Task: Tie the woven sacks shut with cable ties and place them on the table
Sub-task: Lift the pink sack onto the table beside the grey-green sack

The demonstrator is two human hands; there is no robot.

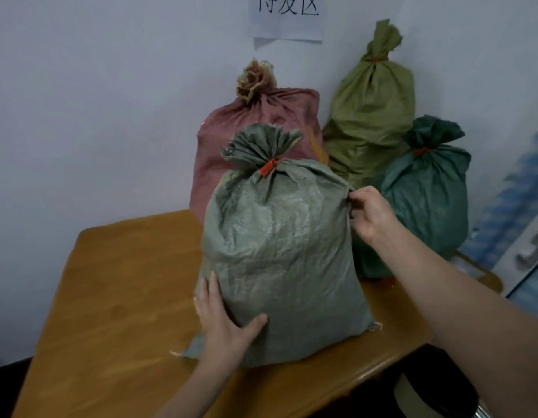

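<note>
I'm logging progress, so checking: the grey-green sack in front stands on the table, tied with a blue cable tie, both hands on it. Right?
Not quite. The head view shows the cable tie on the grey-green sack is red-orange, not blue. The rest holds: it stands on the table, with the left hand and right hand on it.
</note>
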